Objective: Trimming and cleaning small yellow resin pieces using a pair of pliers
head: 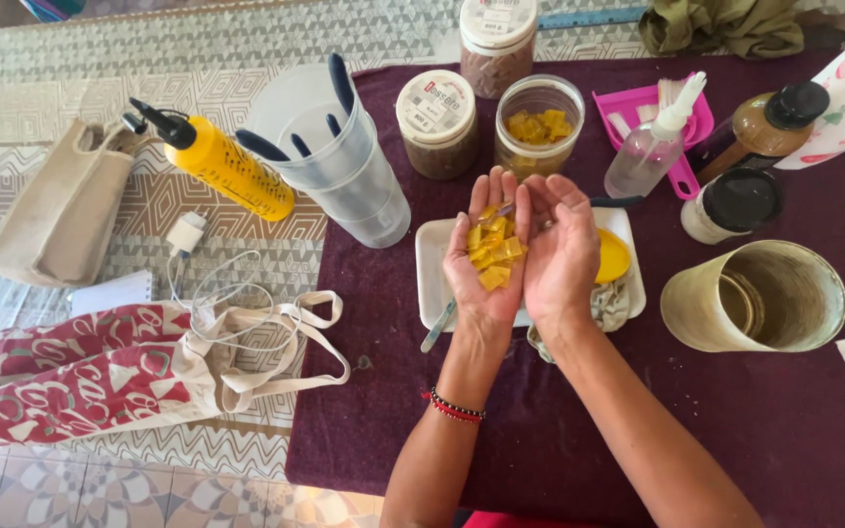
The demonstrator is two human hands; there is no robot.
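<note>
Left hand [486, 256] palm up, fingers loosely together, cupping yellow cubes [493, 252] – right hand [561, 249] edge-on against it, fingers straight and closed – white tray [429, 274] beneath, open jar [538, 125] just beyond the fingertips.

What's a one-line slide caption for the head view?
Cupped left hand and right hand hold yellow cubes above a white tray on a maroon cloth.

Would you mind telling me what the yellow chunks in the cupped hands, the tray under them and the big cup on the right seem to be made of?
Yellow chunks: translucent and glossy, cut into blocks, so likely soap base or wax, though gel is possible.
Tray: white, matte, with a thin raised rim, probably foam or plastic.
Cup: dull yellowish, stained, with a thin wall; plastic or metal, hard to tell.
Both the left hand and the right hand lie open.
</note>
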